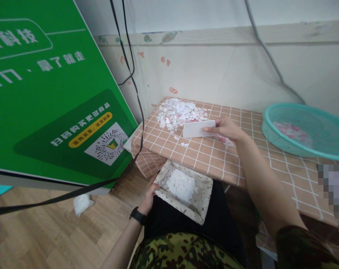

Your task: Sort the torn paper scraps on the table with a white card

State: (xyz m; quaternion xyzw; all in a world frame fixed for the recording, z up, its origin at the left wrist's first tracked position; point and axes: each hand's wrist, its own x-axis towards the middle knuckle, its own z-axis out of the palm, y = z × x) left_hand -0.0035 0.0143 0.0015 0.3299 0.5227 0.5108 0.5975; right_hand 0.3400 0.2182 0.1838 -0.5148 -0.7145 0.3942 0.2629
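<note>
My right hand (224,128) grips a flat white rectangular scraper-like plate (196,129) over the tablecloth, fingers closed on its right end. Just behind the plate lies a heap of white and pinkish paper scraps (179,113), with a few loose bits in front of it. Below the table edge, my left hand (150,194) is closed on the left rim of a speckled rectangular tray (203,201). White paper scraps (180,185) are piled inside this tray, which is tilted slightly above my lap. A small pinkish clump (225,141) sits under my right wrist.
A turquoise mesh basket (273,144) with pink and white scraps stands on the checked tablecloth (259,164) at right. On the left, a green sign panel (59,86) rises beside the table. A black strap (142,123) hangs near the table's left corner. A white bag (83,204) lies on the floor.
</note>
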